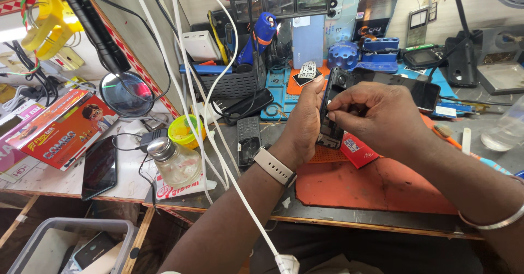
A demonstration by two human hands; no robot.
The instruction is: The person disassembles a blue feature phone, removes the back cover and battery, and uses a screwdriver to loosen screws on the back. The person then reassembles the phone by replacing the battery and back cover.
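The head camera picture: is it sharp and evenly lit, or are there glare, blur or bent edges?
Head view: the left hand, right hand and the opened black phone between them are sharp and softly lit; glare whitens the far left edge by the yellow tool; the white cable blurs at the bottom; bench edges bow like wide-angle distortion.

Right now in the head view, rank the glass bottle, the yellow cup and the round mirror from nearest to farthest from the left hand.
Measured from the left hand, which grips the opened phone:
1. Yellow cup, to its left, behind the bottle.
2. Glass bottle, lower left, near the bench edge, only slightly farther than the cup.
3. Round mirror, far left.
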